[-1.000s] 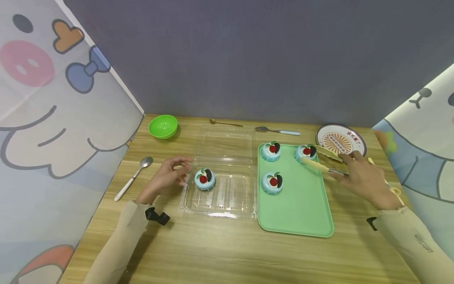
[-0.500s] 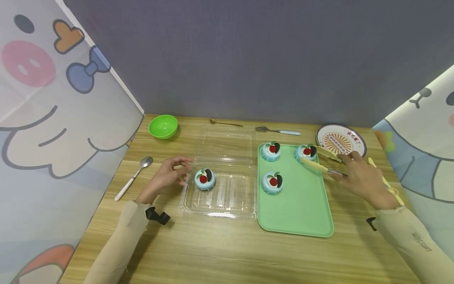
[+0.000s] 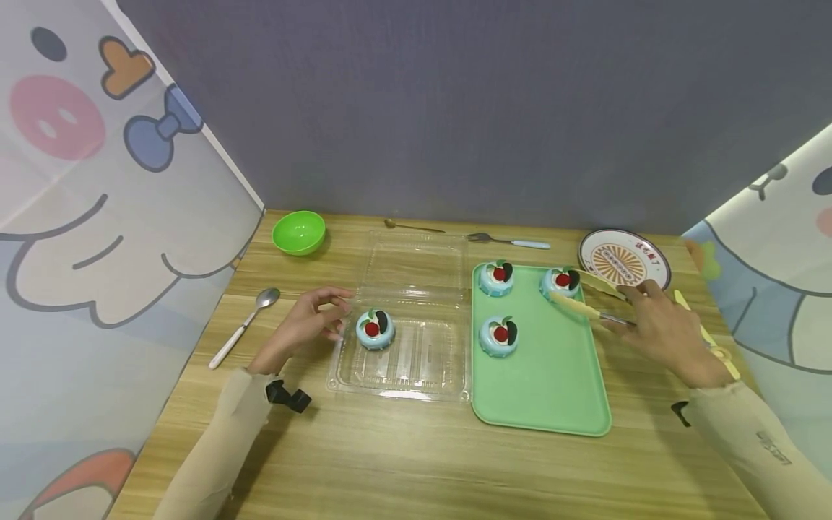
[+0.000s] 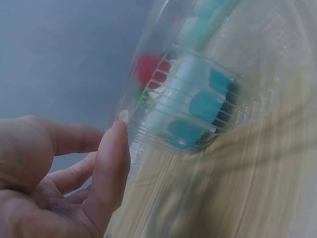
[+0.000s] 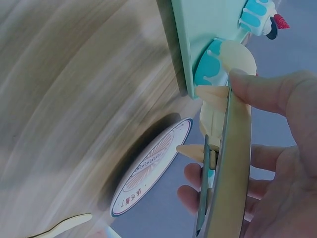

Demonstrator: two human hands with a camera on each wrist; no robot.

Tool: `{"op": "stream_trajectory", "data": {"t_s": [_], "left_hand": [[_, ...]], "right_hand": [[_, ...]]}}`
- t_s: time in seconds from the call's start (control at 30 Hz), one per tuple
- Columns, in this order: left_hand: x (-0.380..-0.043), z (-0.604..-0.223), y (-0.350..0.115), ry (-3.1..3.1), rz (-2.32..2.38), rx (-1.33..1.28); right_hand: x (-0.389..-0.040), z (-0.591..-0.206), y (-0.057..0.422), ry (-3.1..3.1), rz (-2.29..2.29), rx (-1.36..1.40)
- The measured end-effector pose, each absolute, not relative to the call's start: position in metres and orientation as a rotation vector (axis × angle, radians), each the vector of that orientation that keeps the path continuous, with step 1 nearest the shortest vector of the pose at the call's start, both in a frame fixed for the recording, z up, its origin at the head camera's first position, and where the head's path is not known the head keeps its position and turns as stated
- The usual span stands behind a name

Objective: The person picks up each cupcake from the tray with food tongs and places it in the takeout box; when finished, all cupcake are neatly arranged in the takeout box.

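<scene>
My right hand [image 3: 664, 334] grips the tongs [image 5: 232, 163]; their cream tips stand either side of the back-right blue toy cake [image 3: 559, 282], one near its front and one behind. Whether both tips touch it I cannot tell. That cake sits on a green tray [image 3: 542, 383] with two more, the back-left cake [image 3: 497, 279] and the front-left cake [image 3: 498, 336]. At the left, my left hand [image 3: 310, 319] rests loosely bent fingers against the side of an unfolded clear plastic box [image 3: 422, 361]. Inside the box, near those fingers, lies another cake [image 3: 375, 329].
A green bowl [image 3: 299, 232] and a white-handled spoon [image 3: 243, 328] lie left. Behind the box and tray are a small spoon [image 3: 416, 227] and a fork [image 3: 510, 240]. A patterned plate [image 3: 625, 258] stands back right; a cream-coloured utensil [image 3: 723, 354] lies partly behind my right hand.
The tong tips have shifted very slightly around the back-right cake. My left hand, the box and the cakes stay where they were.
</scene>
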State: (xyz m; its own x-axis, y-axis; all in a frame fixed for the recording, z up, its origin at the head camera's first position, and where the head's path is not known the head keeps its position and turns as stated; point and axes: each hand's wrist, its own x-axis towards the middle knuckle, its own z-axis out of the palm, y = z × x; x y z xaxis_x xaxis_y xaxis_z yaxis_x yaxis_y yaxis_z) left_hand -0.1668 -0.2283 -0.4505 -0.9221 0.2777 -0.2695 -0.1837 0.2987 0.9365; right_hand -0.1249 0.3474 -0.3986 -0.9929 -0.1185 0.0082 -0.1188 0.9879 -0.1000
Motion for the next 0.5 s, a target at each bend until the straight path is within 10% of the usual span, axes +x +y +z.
{"op": "stream_trajectory", "data": {"t_s": [0.5], "left_hand": [[-0.1678, -0.4515, -0.2287, 2.187, 1.666, 0.09]], "right_hand": [[-0.1233, -0.4018, 0.3462, -3.099, 0.121, 0.18]]}}
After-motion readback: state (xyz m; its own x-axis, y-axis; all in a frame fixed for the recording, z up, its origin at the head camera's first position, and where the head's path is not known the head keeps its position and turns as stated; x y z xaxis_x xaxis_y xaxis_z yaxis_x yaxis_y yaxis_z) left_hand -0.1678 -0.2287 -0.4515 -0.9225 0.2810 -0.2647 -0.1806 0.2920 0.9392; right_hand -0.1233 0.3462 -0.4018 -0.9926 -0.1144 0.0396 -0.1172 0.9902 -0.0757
